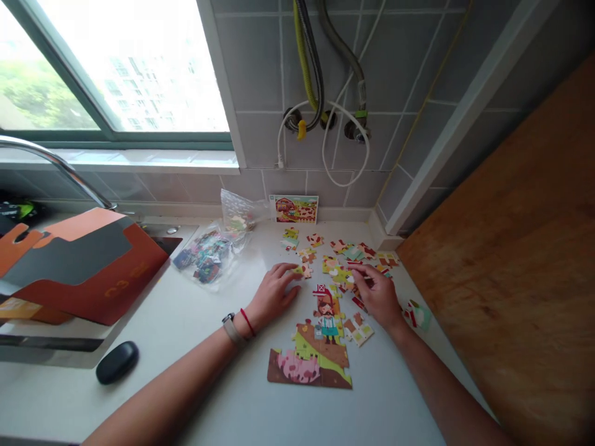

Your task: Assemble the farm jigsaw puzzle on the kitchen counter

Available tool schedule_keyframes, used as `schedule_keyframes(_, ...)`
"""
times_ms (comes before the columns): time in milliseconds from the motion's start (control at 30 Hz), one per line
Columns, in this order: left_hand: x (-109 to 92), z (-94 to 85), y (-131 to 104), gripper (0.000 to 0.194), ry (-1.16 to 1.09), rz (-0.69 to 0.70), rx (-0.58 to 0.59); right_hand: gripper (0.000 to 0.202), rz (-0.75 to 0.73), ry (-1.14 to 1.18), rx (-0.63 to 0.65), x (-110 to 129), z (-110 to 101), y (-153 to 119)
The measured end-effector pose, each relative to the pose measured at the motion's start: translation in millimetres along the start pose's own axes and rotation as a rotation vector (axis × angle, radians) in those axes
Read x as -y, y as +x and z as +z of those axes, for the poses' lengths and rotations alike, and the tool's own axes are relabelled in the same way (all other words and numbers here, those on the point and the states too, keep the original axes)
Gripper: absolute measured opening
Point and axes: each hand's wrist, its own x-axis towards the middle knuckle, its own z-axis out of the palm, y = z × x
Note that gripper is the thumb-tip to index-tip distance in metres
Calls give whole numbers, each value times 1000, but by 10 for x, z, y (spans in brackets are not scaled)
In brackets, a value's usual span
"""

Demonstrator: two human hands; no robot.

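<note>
The left hand (274,292) lies flat and open on the white counter (195,322), fingertips touching 1 loose puzzle piece (303,270). The right hand (379,296) curls over scattered cardboard puzzle pieces (346,254) near the counter's back right corner; whether it pinches 1 is hidden. Just in front of both hands sits the assembled puzzle section (313,362), its edges jagged. Bare counter opens toward the front edge. At the back wall stand a reference picture card (296,209) and a crinkled clear plastic bag (211,251). A smooth black oval case (117,362) lies far left.
</note>
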Motion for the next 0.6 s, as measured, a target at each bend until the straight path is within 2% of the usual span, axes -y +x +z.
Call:
schedule_keyframes(100, 95, 40, -11, 41, 78, -46, 7, 30, -56, -162, -165, -172, -63, 80)
schedule_keyframes(167, 108, 56, -13, 40, 64, -50, 31, 31, -97, -227, -200, -220, -57, 83)
schedule_keyframes(300, 92, 48, 9, 14, 18, -42, 46, 28, -107, -216, -67, -162, 41, -5)
schedule_keyframes(433, 94, 39, 29, 10, -27, -18, 32, 25, -127, -181, 110, -52, 131, -101)
schedule_keyframes(533, 92, 50, 27, 7, -113, -5, -2, 24, -146, -170, 161, 18, 151, -128)
schedule_keyframes(600, 83, 59, 25, 12, -200, 6, -22, 24, -160, -158, 169, 60, 150, -132)
